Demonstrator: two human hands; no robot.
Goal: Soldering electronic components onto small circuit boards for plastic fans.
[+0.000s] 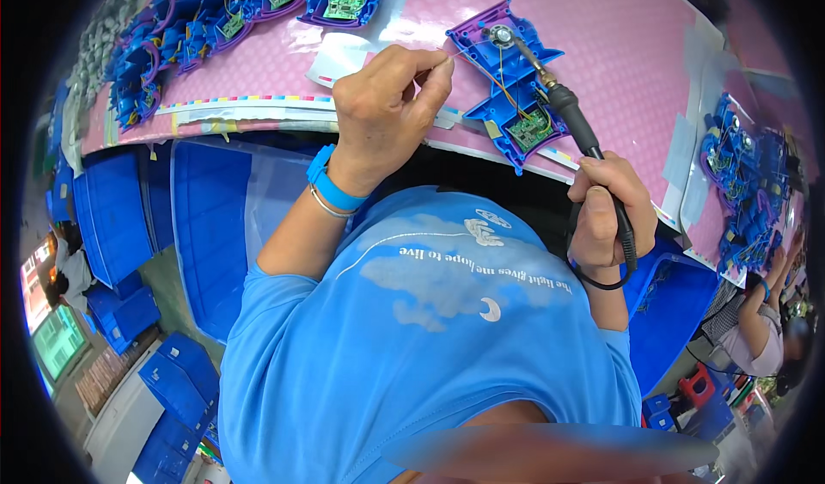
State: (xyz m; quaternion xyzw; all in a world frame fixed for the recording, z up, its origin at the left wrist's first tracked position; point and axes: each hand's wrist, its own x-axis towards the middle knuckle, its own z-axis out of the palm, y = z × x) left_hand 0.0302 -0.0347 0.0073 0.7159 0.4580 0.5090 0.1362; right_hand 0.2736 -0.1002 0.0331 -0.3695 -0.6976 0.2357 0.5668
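My right hand (612,213) is closed around the black handle of a soldering iron (574,114). The iron's tip reaches the edge of a round silver speaker (501,36) set in a blue plastic housing (516,71) with purple edges. My left hand (391,97) is pinched just left of that housing, a fine strand of solder wire (460,52) running from its fingertips toward the speaker. Thin orange wires link the speaker to a green circuit board (529,129) in the lower part of the housing. What lies inside my left palm is hidden.
Several similar housings (228,24) crowd the pink-covered table (619,28) at the far left, with another pile (743,183) on the right. Blue bins (210,235) stand below the table's near edge. Another person's arm (756,325) shows at the far right.
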